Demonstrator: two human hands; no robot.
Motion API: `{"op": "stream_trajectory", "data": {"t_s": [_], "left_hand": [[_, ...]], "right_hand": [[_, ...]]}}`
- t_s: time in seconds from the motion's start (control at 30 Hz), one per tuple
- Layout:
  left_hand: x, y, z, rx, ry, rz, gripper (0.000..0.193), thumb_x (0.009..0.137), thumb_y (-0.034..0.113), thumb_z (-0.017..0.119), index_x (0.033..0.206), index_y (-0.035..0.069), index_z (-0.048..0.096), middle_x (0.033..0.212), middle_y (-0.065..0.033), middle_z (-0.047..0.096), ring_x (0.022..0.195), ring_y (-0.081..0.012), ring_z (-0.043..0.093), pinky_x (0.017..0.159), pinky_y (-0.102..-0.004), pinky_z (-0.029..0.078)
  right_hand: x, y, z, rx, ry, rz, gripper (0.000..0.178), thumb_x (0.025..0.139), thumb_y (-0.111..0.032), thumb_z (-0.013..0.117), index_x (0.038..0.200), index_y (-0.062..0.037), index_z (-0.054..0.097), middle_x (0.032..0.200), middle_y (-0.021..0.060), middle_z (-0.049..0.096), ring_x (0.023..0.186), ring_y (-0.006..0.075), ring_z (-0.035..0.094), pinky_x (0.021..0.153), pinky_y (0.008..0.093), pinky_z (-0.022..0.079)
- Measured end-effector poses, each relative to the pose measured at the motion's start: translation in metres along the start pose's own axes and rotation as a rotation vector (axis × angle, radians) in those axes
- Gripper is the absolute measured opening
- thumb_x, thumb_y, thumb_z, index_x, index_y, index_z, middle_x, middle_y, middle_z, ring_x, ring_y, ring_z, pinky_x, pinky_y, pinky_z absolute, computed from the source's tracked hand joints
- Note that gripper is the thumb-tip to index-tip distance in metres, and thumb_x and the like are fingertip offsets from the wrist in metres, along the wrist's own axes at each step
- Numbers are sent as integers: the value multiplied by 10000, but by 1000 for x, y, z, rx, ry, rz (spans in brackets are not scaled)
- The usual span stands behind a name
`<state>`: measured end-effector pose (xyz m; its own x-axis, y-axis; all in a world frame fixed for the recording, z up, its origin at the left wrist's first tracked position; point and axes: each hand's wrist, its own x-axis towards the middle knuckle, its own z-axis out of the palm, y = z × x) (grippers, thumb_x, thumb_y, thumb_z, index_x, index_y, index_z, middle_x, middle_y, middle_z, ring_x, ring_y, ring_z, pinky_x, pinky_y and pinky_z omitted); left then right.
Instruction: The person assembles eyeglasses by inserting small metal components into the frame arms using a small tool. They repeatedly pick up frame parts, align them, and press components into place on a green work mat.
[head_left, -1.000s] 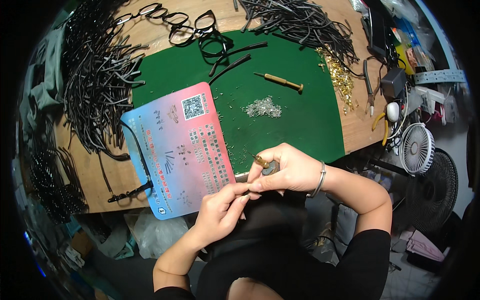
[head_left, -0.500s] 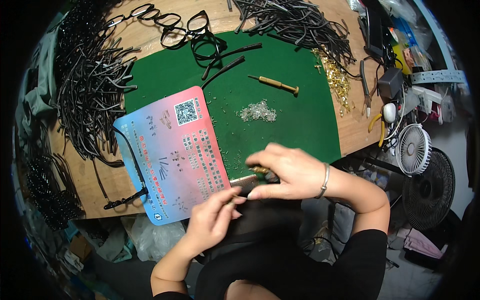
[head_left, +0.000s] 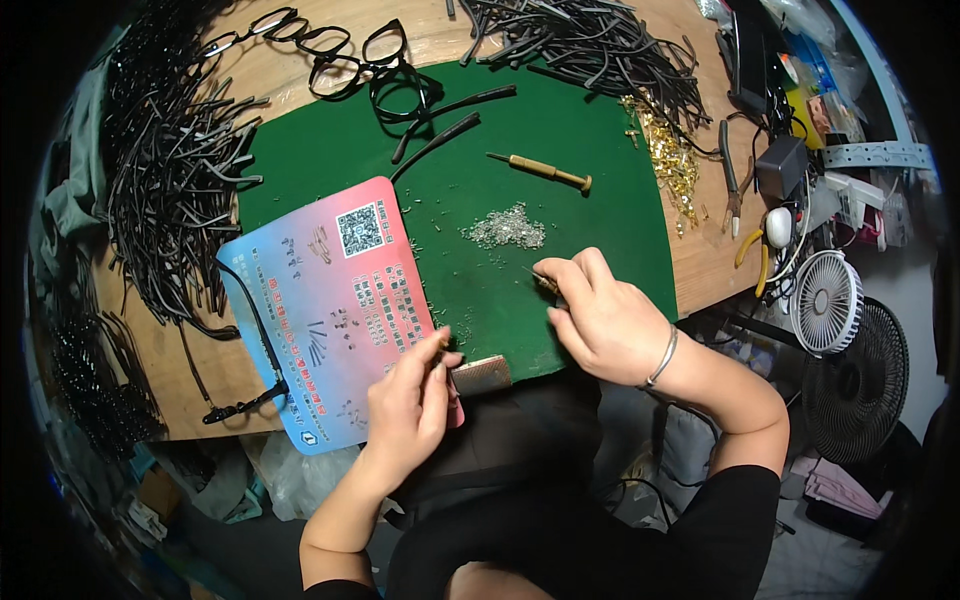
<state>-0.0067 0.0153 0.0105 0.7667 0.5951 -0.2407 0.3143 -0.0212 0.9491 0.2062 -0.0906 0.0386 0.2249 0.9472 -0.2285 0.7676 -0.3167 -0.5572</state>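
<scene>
My left hand [head_left: 408,402] is closed in a pinch over the lower right corner of a blue-and-pink printed mat. A tiny gold-coloured metal piece [head_left: 444,345] shows at its fingertips, too small to make out fully. Beside it, at the table's front edge, lies a textured metal block [head_left: 482,375]. My right hand [head_left: 607,318] is curled above the green mat [head_left: 580,130], gripping a small brass-coloured tool [head_left: 547,284] whose thin tip points up and left. Just beyond that tip lies a pile of tiny silvery screws [head_left: 508,228].
A brass screwdriver [head_left: 540,171] lies on the green mat. The printed mat [head_left: 345,300] carries sorted small parts and a temple arm. Eyeglass frames [head_left: 365,75], dark temple-arm heaps [head_left: 180,190], gold parts [head_left: 670,165], pliers [head_left: 752,245] and a white fan [head_left: 826,300] surround it.
My hands have moved apart. The right one went up and right with the tool, toward the screw pile; the left shifted slightly left. The metal block between them is now uncovered.
</scene>
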Motion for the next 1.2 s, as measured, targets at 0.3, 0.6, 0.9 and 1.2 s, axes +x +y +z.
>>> {"op": "stream_trajectory", "data": {"t_s": [0.3,0.6,0.9,1.2], "left_hand": [[7,-11,-3,102,28,60,326,832,-40,480,1154,-20,529,884,-136,669,687,-168,650,638,-270,514],[4,1,-6,-271,-24,-212,313,887,-28,446,1198,-39,479,904,-132,643,638,-132,610,568,-233,495],[3,4,-8,-323,-40,-307,288,925,8,424,1208,-39,450,913,-113,627,549,-68,546,490,-181,457],[-1,-3,1,-191,69,-197,262,905,-21,438,1158,-52,498,855,-70,640,585,-56,565,528,-200,478]], "right_hand": [[5,-1,23,-283,244,-61,478,685,-88,648,1151,-125,545,875,98,477,620,207,587,463,304,495],[9,1,29,-332,259,-69,488,681,-112,645,1157,-126,540,854,86,463,559,181,550,435,293,479],[12,-2,27,-368,221,-93,476,686,-92,631,1152,-140,542,856,98,465,548,198,552,438,312,478],[2,-44,23,273,-127,-198,289,805,-96,564,1090,-66,519,764,136,501,590,259,555,502,333,522]]}}
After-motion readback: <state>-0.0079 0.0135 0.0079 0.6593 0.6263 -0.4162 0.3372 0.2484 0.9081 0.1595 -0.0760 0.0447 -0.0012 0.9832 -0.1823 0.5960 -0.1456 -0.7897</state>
